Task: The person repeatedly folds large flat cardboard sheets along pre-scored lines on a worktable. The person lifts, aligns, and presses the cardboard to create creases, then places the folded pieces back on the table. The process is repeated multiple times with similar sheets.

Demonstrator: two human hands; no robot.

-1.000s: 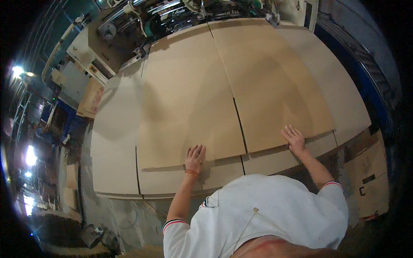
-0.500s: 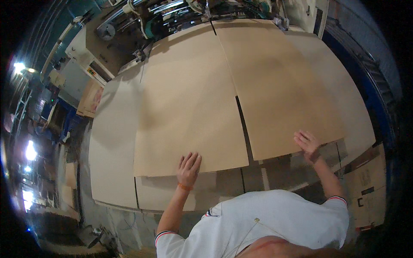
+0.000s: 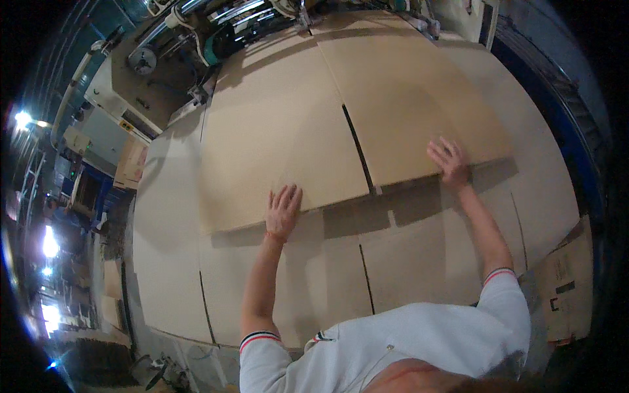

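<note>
A large slotted cardboard sheet (image 3: 275, 144) lies in front of me, its far end at the machine. My left hand (image 3: 284, 211) rests on its near edge, left of the dark slot, with fingers stretched out. On the right panel, my right hand (image 3: 449, 164) lies near the same edge, its fingers spread. Neither hand grips anything. Beneath the sheet is a wider, paler cardboard sheet (image 3: 282, 295) with dark slots of its own, showing on both sides and toward me.
A machine with rollers (image 3: 229, 29) spans the far side. Its pale housing (image 3: 134, 92) stands at far left. A blue rail (image 3: 557, 141) runs along the right. A printed cardboard box (image 3: 565, 285) stands at lower right, and another carton (image 3: 131, 164) sits at left.
Both hands have moved forward, away from me. The upper cardboard sheet has slid with them toward the machine, exposing more of the paler sheet beneath on my side.
</note>
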